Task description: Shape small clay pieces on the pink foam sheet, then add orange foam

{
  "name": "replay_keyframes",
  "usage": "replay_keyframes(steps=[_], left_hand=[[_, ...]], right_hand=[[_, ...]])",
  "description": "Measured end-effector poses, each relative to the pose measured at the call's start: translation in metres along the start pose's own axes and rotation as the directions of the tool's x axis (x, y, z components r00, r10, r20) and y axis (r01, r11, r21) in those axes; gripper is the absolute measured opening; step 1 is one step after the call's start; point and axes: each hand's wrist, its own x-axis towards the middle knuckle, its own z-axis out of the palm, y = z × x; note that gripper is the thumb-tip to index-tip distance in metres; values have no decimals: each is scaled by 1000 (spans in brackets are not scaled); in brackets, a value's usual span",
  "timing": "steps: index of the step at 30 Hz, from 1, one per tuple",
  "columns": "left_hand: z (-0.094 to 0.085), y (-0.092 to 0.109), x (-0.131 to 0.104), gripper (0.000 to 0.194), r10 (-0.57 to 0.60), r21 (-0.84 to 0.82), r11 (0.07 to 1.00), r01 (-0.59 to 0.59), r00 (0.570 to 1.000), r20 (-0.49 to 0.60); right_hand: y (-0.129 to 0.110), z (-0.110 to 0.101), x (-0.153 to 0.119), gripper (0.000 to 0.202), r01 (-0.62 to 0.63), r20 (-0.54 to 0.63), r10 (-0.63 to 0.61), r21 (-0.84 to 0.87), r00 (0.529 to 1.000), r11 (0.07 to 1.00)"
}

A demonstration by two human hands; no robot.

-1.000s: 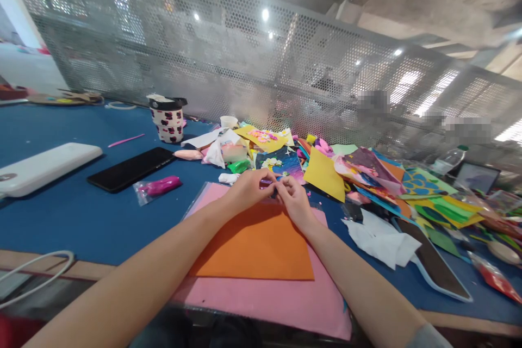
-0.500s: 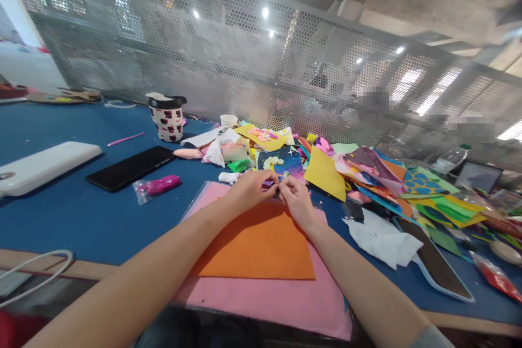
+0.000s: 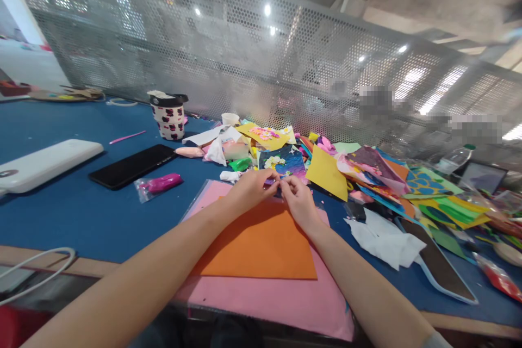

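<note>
My left hand [image 3: 258,189] and my right hand [image 3: 297,194] meet at the far edge of an orange sheet [image 3: 261,247]. Both are closed, thumbs and fingertips pinched close together. Whatever sits between the fingertips is too small and hidden to make out. Beneath the orange sheet lies a larger pink sheet [image 3: 265,304] in a clear sleeve. Just beyond my fingers is a dark blue card [image 3: 291,159] with white and yellow flowers on it. A magenta clay packet [image 3: 165,182] rests left of my left hand.
A black phone [image 3: 132,166], a white power bank [image 3: 49,164] and a patterned cup [image 3: 169,119] stand on the left. Coloured sheets and clay pile up along the perforated metal screen [image 3: 244,65]. Crumpled tissue [image 3: 385,242] and a second phone [image 3: 438,261] lie on the right.
My hands keep their pinch at the orange sheet's far edge, fingers shifting very slightly. The whole view has moved a little; the things on the table stay in place.
</note>
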Motion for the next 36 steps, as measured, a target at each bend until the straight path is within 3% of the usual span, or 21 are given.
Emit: replay_keyframes(steps=[4,15,24,36], left_hand=[[0,0,1,16,-6,45,999,5,1000,14],[4,4,-2,19,79,167,982,-93,993,89],[6,15,-2,25,108,-45,994,-102,977,184],[3,15,-4,26,87,-12,996,-86,994,70]], right_hand=[[1,-1,4,22,-8,65,5,40,998,999],[-5,0,3,17,53,-15,-52,85,999,995],[-6,-5,0,24,29,27,-35,205,999,978],[-12,-11,1,36,29,127,-27,-11,991,1000]])
